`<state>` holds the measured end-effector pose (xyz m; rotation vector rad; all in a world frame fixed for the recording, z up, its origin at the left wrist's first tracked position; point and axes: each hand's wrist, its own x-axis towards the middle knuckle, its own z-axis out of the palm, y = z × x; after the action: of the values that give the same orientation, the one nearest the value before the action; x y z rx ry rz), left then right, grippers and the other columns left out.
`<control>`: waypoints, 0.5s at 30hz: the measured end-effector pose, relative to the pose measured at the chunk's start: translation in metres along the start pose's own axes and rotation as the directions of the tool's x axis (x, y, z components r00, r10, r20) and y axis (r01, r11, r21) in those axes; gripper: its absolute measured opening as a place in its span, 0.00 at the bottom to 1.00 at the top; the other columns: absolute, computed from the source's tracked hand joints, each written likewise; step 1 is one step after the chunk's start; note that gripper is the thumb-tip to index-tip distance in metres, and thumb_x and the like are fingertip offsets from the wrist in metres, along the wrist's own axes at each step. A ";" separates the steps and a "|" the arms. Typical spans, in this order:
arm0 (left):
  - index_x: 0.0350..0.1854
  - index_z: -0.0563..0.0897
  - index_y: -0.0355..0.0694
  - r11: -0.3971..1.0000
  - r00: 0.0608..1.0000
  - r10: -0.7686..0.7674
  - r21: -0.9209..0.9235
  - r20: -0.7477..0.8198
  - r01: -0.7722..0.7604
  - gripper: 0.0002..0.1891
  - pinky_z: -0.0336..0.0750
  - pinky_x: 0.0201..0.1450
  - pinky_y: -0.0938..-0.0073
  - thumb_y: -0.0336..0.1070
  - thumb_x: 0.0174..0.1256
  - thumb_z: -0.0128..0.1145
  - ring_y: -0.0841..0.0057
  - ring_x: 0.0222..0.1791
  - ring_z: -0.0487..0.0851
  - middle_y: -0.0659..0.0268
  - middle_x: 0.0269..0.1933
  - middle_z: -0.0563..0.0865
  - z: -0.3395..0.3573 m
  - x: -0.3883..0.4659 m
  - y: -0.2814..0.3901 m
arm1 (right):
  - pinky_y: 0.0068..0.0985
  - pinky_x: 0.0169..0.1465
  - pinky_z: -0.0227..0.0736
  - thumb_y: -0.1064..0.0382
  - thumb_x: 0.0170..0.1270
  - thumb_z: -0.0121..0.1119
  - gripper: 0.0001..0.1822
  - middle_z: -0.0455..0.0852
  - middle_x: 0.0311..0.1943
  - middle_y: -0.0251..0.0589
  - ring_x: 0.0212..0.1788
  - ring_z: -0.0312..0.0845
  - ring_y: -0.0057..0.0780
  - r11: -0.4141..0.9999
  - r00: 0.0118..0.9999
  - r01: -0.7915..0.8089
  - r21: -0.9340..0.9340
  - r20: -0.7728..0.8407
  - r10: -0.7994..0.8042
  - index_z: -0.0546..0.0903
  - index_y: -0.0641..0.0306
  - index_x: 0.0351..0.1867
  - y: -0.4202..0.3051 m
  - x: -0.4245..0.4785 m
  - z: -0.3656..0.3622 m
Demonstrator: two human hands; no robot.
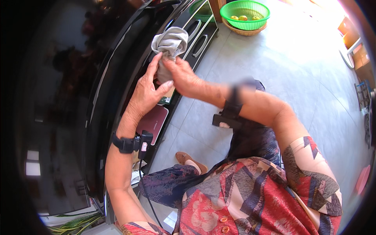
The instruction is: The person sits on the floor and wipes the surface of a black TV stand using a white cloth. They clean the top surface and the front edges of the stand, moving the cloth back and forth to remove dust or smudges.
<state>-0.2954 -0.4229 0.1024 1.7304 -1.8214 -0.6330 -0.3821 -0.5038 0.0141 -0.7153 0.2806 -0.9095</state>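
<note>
A crumpled light grey cloth (171, 41) is bunched up over the front edge of a black glossy cabinet. My right hand (186, 77) grips its narrowed middle, thumb on top. Below that grip, a lower fold of the cloth hangs down. My left hand (147, 91) is at the cloth's left side, fingertips against it, with thumb and fingers spread apart. Whether its hidden fingers bear any of the cloth's weight is not visible. Black straps with small devices circle both forearms; a cable runs down from the left device (144, 144).
A large black television screen (58, 117) stands at left. The cabinet has drawers with silver handles (200, 46) and a shelf holding a maroon flat case (154, 122). A green plastic basket (245, 14) of apples sits in a wicker basket (245, 31) on the tiled floor (293, 73).
</note>
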 end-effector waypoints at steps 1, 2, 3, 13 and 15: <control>0.71 0.57 0.42 0.986 0.999 -0.008 -0.168 0.038 0.015 0.36 0.61 0.67 0.66 0.37 0.61 0.58 0.63 0.66 0.68 0.51 0.66 0.68 -0.005 0.006 -0.006 | 0.26 0.42 0.75 0.54 0.67 0.52 0.20 0.80 0.41 0.42 0.42 0.78 0.28 0.999 0.999 0.033 0.005 0.017 -0.033 0.72 0.66 0.53 -0.010 0.002 -0.001; 0.70 0.60 0.41 0.976 0.998 -0.024 -0.213 0.056 0.036 0.32 0.62 0.67 0.68 0.37 0.64 0.56 0.66 0.66 0.68 0.52 0.65 0.70 -0.011 0.013 -0.016 | 0.30 0.36 0.79 0.57 0.66 0.52 0.18 0.81 0.38 0.45 0.36 0.81 0.34 0.992 0.996 -0.079 -0.101 -0.039 0.075 0.73 0.67 0.52 -0.025 0.002 -0.010; 0.68 0.64 0.41 0.998 0.998 -0.060 -0.034 -0.017 0.059 0.29 0.62 0.66 0.68 0.39 0.66 0.55 0.67 0.65 0.69 0.55 0.64 0.71 -0.019 0.019 -0.025 | 0.34 0.31 0.82 0.60 0.66 0.52 0.16 0.82 0.37 0.47 0.31 0.83 0.39 0.992 0.996 -0.087 -0.093 -0.012 0.087 0.73 0.67 0.51 -0.040 0.012 -0.018; 0.72 0.52 0.44 0.567 0.993 0.043 0.821 -0.114 0.069 0.41 0.56 0.68 0.56 0.40 0.59 0.60 0.54 0.71 0.55 0.52 0.71 0.56 -0.039 0.051 -0.155 | 0.35 0.26 0.79 0.54 0.61 0.56 0.16 0.81 0.33 0.43 0.28 0.82 0.36 0.859 0.979 -0.128 -0.496 -0.203 0.029 0.75 0.64 0.43 -0.136 0.117 -0.212; 0.72 0.50 0.45 0.593 0.991 0.057 0.802 -0.122 0.064 0.44 0.55 0.68 0.54 0.40 0.56 0.62 0.54 0.71 0.54 0.53 0.72 0.55 -0.043 0.065 -0.156 | 0.38 0.26 0.79 0.54 0.61 0.54 0.15 0.80 0.31 0.42 0.29 0.81 0.36 0.857 0.959 -0.166 -0.488 -0.284 0.024 0.76 0.62 0.42 -0.104 0.117 -0.236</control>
<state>-0.1528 -0.4966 0.0348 2.2403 -2.1669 0.4358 -0.4963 -0.7446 -0.0827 -1.0553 0.8168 -0.8411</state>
